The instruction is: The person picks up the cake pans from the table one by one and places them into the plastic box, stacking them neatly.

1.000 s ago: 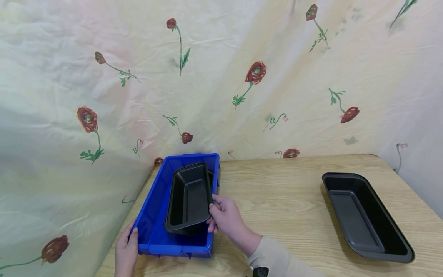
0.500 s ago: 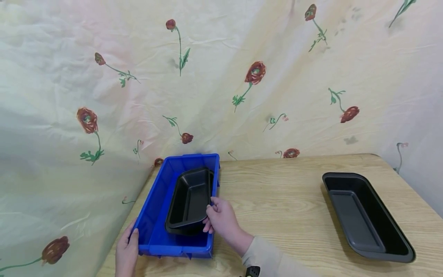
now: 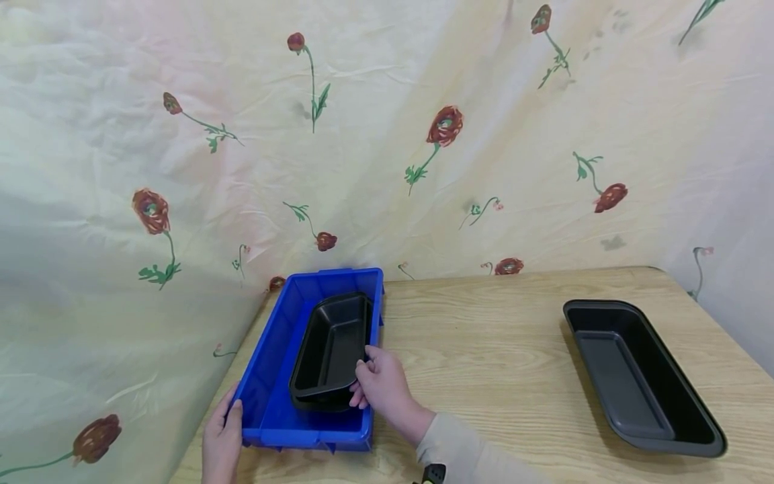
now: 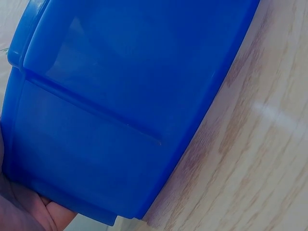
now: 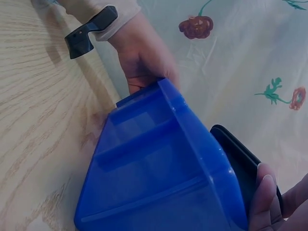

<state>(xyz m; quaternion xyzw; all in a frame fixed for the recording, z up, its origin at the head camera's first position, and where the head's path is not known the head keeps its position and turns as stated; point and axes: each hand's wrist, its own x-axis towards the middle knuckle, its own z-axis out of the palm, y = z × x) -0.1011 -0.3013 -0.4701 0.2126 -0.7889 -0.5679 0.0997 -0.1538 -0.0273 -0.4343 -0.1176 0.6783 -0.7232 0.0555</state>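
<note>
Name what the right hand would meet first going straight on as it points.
The upper black pan, whose rim the right hand pinches; beyond, perhaps the blue bin's left wall, though depth is unclear.

Head view: L hand (image 3: pixel 222 437) cut off by btm edge, some fingers out of sight. R hand (image 3: pixel 387 386) covers near R corner of upper pan (image 3: pixel 338 349). Lower pan (image 3: pixel 323 405) mostly hidden beneath upper pan, depth unclear. Wrist device (image 3: pixel 433 473) cropped by btm edge, details too small. Table (image 3: pixel 484 370) runs off btm & R edges. L wrist view: L hand only partly in, cropped at corner; blue bin (image 4: pixel 120 110) cut at top. R wrist view: blue bin hides most of upper pan; R hand cropped by R edge.
</note>
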